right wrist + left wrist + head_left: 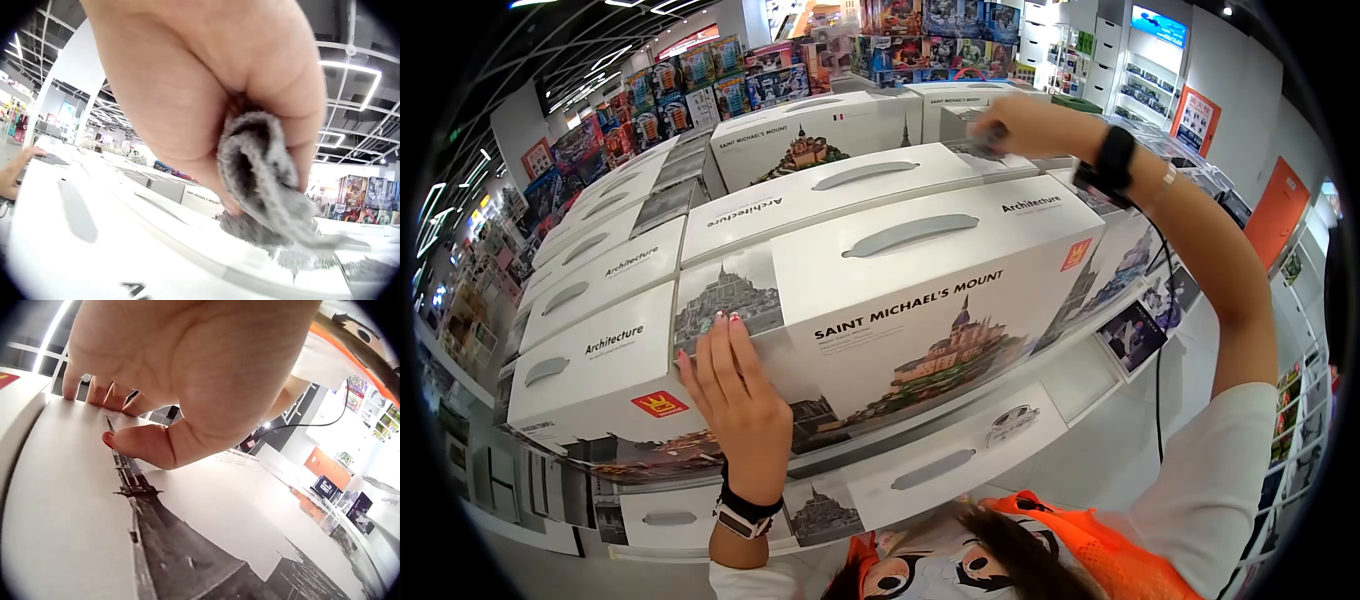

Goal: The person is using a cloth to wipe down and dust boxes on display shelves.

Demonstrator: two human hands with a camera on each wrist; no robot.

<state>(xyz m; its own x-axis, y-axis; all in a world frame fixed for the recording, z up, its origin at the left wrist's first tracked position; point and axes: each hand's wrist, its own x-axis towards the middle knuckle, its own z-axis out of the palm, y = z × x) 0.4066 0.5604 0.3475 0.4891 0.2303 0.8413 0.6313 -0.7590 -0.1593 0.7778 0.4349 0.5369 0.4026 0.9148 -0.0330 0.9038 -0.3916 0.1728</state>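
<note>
The left hand (745, 405), its grip released and fingers straight, rests on the front Saint Michael's Mount box (870, 285); beyond, the right hand (1035, 128) has its grip clenched round a grey cloth (269, 181) at the right end of the white box behind (785, 205), colourful packages (940, 50) farther back.

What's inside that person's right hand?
A bunched grey cloth: its loose folds show outside the right hand. The part tucked within the grip is covered, so it can't be seen.
</note>
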